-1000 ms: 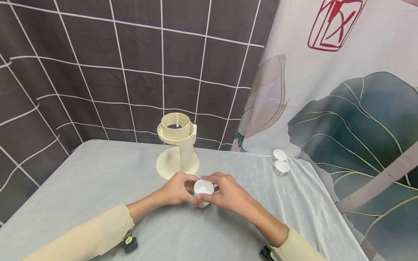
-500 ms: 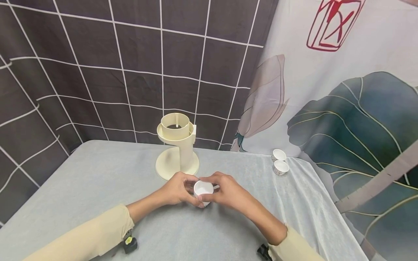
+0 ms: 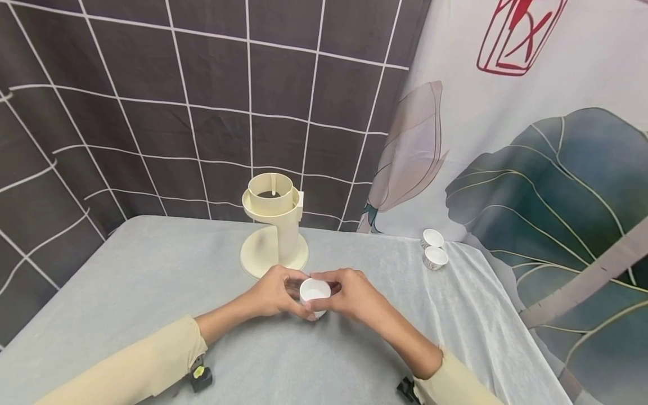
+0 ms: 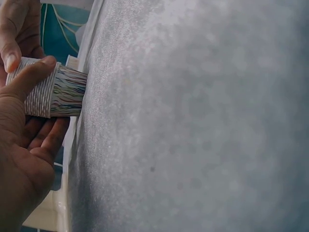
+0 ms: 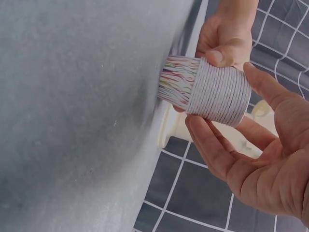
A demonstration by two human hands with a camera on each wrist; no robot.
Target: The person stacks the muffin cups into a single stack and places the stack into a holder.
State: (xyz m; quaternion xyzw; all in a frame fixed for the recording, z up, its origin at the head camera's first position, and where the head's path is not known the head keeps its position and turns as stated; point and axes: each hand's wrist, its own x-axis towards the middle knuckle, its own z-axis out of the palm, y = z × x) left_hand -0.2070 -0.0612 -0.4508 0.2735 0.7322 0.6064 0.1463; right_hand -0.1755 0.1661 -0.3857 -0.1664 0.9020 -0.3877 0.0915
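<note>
Near the middle of the table, both hands are around a stack of white paper baking cups. In the right wrist view the baking cup stack shows many nested rims and coloured wavy lines on its lower side. Its base is right at the cloth. My left hand grips it from the left, thumb across the rims in the left wrist view and fingers on the far side. My right hand holds it from the right between thumb and fingers, its thumb tip near the left thumb.
A cream plastic stand with a round base and a ring-shaped top stands just behind the hands. Two single paper baking cups sit at the back right edge. Grey cloth covers the table; curtains hang behind.
A white edge that showed between the right fingers beside the stack is no longer visible. Both hands stay in nearly the same place around the stack.
</note>
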